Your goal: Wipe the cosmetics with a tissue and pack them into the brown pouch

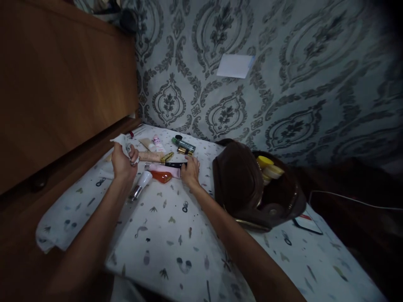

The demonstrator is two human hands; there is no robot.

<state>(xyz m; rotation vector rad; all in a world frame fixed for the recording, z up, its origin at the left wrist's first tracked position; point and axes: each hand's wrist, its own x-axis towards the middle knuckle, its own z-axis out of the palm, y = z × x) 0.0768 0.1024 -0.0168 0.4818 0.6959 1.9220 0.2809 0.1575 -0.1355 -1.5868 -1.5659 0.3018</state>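
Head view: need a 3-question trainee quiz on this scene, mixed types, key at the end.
1. Fill the gap: in the picture, the brown bag stands to the ____ of the right hand.
2. True or false: the bag is closed, with nothing inside it showing.
3. Multiple choice: what does the left hand hold?
A) An orange bottle
B) A crumpled white wipe
C) A green tube

Key:
1. Right.
2. False: the bag gapes open and yellow items show inside.
3. B.
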